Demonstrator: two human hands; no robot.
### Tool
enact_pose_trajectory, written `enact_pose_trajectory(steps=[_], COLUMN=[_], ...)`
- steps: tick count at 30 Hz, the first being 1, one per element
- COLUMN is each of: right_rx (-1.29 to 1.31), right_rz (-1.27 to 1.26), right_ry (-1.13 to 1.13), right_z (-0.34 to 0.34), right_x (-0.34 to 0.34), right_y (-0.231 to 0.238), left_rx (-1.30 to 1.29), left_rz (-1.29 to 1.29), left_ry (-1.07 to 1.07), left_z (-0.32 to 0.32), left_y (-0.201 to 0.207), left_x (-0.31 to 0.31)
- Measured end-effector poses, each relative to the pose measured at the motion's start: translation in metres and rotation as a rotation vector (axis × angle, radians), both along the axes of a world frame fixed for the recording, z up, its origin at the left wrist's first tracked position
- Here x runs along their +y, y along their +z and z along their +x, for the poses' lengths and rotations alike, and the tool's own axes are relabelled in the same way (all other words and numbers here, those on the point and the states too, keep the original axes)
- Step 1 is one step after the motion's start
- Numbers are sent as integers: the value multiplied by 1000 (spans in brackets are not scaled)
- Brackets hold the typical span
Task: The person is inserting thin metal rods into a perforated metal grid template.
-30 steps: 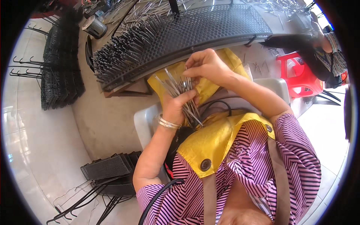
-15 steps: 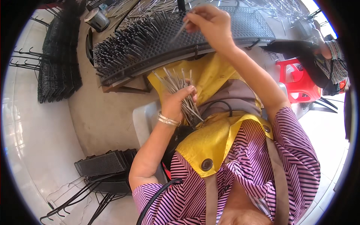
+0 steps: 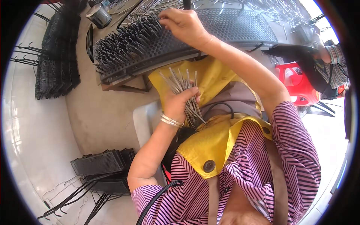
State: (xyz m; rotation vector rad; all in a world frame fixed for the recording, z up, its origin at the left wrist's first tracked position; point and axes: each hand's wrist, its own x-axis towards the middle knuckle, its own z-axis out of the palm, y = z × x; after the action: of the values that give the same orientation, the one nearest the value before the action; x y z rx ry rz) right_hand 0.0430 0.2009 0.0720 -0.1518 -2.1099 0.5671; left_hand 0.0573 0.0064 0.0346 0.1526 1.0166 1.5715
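My left hand (image 3: 182,101) is closed around a bundle of thin grey metal strips (image 3: 179,80), which fan out at the top and poke out below the fist, in front of the yellow apron. My right hand (image 3: 183,24) reaches to a black perforated metal rack (image 3: 232,24). Its thumb and fingers are pinched on a thin metal strip, mostly hidden by the fingers, at the right edge of a dense cluster of dark strips (image 3: 127,43). Those strips stand upright in the holes across the rack's left part.
Loose strips (image 3: 258,9) lie scattered behind the rack, near a metal can (image 3: 98,15). Black racks with hooked rods hang at left (image 3: 58,56); more are stacked below (image 3: 101,165). A red plastic stool (image 3: 300,86) and another person's arm (image 3: 323,52) are at right.
My right hand has moved left and slightly down with a metal strip, from above the bare holes to the edge of the standing strips. My left hand keeps its bundle almost in place.
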Motion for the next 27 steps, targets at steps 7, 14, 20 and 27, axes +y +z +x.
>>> enact_pose_trajectory(steps=[7, 14, 20, 27], right_rx=[-503, -427, -535, -529], right_rz=[150, 49, -466, -1046], right_ry=[-28, -112, 130, 175], right_z=[-18, 13, 82, 95], right_x=[-6, -20, -49, -61], right_y=[4, 12, 1, 2], left_rx=[10, 9, -9, 31], left_rz=[2, -36, 30, 60], left_ry=[-14, 3, 108, 42], left_z=[1, -3, -7, -5], left_y=[2, 3, 6, -1], left_x=[1, 3, 1, 0])
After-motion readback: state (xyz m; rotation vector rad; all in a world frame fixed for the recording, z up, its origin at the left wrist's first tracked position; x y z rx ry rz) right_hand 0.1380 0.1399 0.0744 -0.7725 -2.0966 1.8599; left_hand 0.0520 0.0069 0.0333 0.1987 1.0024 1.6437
